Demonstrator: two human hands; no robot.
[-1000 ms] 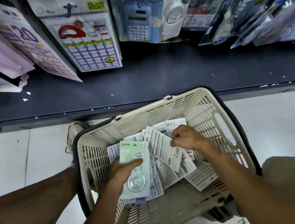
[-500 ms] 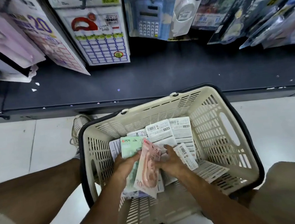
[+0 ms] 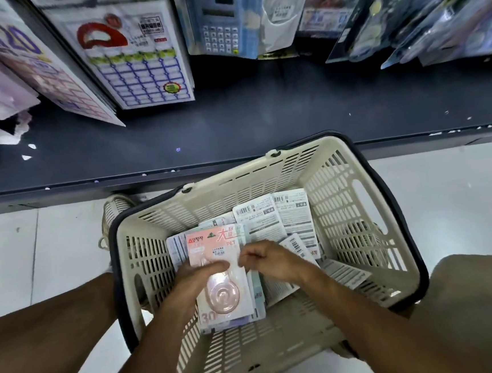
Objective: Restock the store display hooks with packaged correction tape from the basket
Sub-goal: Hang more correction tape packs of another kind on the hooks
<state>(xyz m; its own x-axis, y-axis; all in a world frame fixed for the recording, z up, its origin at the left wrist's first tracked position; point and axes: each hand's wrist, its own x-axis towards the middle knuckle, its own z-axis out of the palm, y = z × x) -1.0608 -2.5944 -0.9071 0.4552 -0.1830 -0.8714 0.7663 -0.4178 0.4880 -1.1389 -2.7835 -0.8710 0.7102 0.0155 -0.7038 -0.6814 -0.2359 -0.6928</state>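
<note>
Left hand: the left hand point(image 3: 200, 275) grasps a small stack of carded packs from its left edge, thumb laid across the face of the top one, fingers hidden underneath.
Right hand: the right hand point(image 3: 270, 260) sits just beside the stack's right edge, fingers curled with the tips drawn together; whether they pinch the card edge or hold nothing, I cannot tell.
Held pack: the pink correction tape pack point(image 3: 218, 270) lies face up on top of the stack, above the middle of the basket and toward its left wall.
Look: a pale pink card with red print at the head and a large number at the foot, and a clear blister over a round, spiral-shaped dispenser in the lower half. Green and bluish cards peek out beneath it.
Handling, as I judge it: light and flat; the card is stiff enough to hold by an edge but would bend if squeezed, and the glossy blister may slide against its neighbours. Best gripped on the bare card near the top, where a hang hole probably sits, though none is visible.
Remaining stock: loose packs point(image 3: 274, 216) lie mostly barcode side up toward the basket's far right corner.
Basket: the cream slotted basket point(image 3: 359, 206) stands on the pale floor, against the dark shelf base point(image 3: 262, 119).
Display: hanging goods point(image 3: 138, 53) fill the top edge; the hooks themselves cannot be made out.
</note>
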